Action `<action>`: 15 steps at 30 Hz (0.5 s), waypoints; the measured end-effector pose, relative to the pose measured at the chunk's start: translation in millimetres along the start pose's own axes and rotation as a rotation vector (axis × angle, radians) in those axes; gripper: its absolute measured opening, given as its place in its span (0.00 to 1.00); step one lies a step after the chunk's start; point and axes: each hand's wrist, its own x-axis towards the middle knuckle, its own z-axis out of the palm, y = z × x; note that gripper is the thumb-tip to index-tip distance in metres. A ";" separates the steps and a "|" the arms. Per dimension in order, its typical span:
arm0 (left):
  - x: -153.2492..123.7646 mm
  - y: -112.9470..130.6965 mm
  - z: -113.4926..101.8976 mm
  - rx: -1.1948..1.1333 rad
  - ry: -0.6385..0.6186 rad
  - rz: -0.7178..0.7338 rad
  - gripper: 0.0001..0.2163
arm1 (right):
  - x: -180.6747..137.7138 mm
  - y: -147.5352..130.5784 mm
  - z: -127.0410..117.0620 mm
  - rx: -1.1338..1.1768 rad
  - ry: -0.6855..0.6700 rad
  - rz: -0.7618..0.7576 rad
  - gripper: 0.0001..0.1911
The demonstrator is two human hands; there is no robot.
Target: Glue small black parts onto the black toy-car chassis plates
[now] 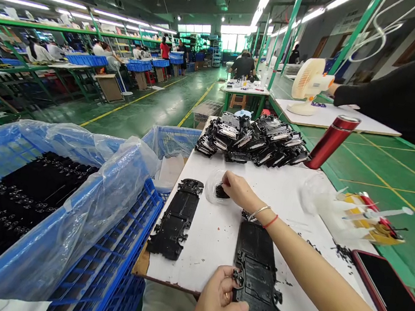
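Observation:
A black plastic toy-car chassis plate (256, 264) lies at the near edge of the white tabletop, its lower end jutting over the edge. My left hand (216, 302) grips its left side, thumb on top and fingers underneath. My right hand (239, 190) reaches into a clear round plastic dish (210, 189) holding small black parts (221, 191). Its fingertips are pinched together there; whether a part is between them is hidden. A second black chassis plate (178, 218) lies flat to the left of the dish.
Many stacked chassis plates (251, 138) and a red flask (333, 141) stand at the back. At left is a blue crate (104, 244) with a plastic liner. To the right are glue bottles (360, 216) and a phone (392, 292). A person sits beyond the fan (308, 84).

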 end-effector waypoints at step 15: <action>10.6 31.4 -4.0 0.011 -0.082 -0.021 0.18 | -99.1 -2.7 -56.8 0.599 -0.006 0.059 0.13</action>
